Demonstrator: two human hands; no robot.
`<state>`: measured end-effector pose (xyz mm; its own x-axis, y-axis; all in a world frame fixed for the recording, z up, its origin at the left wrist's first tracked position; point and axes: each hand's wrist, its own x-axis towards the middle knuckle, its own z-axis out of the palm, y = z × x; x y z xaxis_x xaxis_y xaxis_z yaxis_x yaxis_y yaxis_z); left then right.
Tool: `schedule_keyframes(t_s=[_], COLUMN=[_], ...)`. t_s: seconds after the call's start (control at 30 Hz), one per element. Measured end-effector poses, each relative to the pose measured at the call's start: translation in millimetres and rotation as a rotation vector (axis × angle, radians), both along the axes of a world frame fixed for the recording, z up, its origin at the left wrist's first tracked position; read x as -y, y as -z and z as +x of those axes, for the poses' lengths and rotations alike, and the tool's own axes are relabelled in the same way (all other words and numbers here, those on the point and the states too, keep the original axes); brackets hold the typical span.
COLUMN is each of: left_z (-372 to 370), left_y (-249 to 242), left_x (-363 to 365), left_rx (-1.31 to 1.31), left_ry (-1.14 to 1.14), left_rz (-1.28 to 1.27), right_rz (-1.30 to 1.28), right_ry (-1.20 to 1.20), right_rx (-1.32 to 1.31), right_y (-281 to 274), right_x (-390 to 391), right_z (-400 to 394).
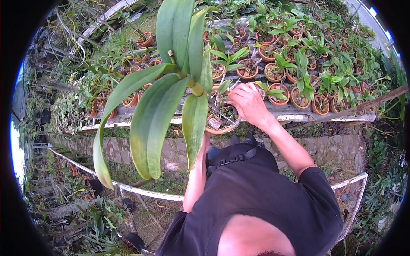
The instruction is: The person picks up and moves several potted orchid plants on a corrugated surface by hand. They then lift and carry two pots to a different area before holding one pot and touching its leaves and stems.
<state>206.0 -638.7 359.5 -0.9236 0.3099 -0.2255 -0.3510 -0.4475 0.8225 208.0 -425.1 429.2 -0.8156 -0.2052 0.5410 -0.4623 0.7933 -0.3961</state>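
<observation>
A large orchid plant with long broad green leaves (pixel 171 38) and a thick jointed stem (pixel 196 88) leans over the bench's front edge. Its clay pot (pixel 222 130) holds chunks of potting material and dry roots, including a brownish piece (pixel 215 123). My left hand (pixel 206 140) is at the pot's lower left side, seemingly supporting it; leaves and the pot hide most of its fingers. At the pot's right rim, my right hand (pixel 247 101) has its fingers bent together among the roots and old stems. What lies between those fingertips is hidden.
Several small potted orchids (pixel 278 94) crowd the bench (pixel 294 117) ahead and to both sides. A wooden pole (pixel 363 104) slants across at the right. Behind me runs a white-edged mesh bench (pixel 158 194); a stone-edged path (pixel 333 149) lies between.
</observation>
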Motion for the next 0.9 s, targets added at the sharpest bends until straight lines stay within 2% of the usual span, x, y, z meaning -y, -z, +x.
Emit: schedule_keyframes(t_s=[0.1, 0.2, 0.27, 0.33, 0.37, 0.43, 0.53, 0.63, 0.67, 0.77, 0.87, 0.9], left_z=[2.4, 5.8, 8.7, 4.4, 2.2, 1.5, -1.2, -2.3, -4.4, -4.4, 2.8, 2.4], left_y=[-1.0, -3.9, -9.9, 7.5, 17.7, 7.3, 8.6, 12.4, 27.7, 33.9, -14.6, -10.4], left_x=[-1.6, -2.9, -3.0, 1.0, 3.4, 3.6, 8.1, 10.8, 13.2, 10.6, -6.2, -6.6], left_rx=[-0.017, -0.023, -0.006, -0.007, -0.005, -0.01, -0.002, -0.051, -0.049, -0.059, -0.041, -0.036], left_ry=[0.004, 0.001, 0.006, -0.023, -0.038, -0.027, -0.033, -0.043, -0.05, -0.04, 0.034, 0.019], left_rz=[-0.015, -0.03, -0.019, 0.022, 0.042, 0.038, 0.053, 0.012, 0.01, -0.037, 0.001, -0.024], right_rz=[-0.166, -0.142, -0.244, -0.379, -0.481, -0.494, -0.293, 0.026, -0.032, -0.087, -0.052, -0.032], right_ry=[0.021, 0.014, 0.037, 0.03, 0.049, 0.075, 0.004, 0.011, 0.048, 0.113, 0.144, 0.153], right_rx=[0.06, 0.073, 0.118, 0.124, 0.175, 0.286, 0.43, 0.393, 0.42, 0.286, 0.236, 0.23], right_y=[-3.3, -7.5, -10.0, -16.8, -17.2, -31.8, -45.1, -55.0, -57.9, -47.4, -28.5, -24.0], right_x=[-2.7, -3.8, -5.6, -9.2, -11.6, -20.3, -41.9, -48.2, -43.2, -19.2, -4.5, -2.3], right_z=[0.3, 0.8, 1.8, 3.8, 6.9, 18.9, 38.7, 52.8, 49.4, 31.3, 19.2, 16.8])
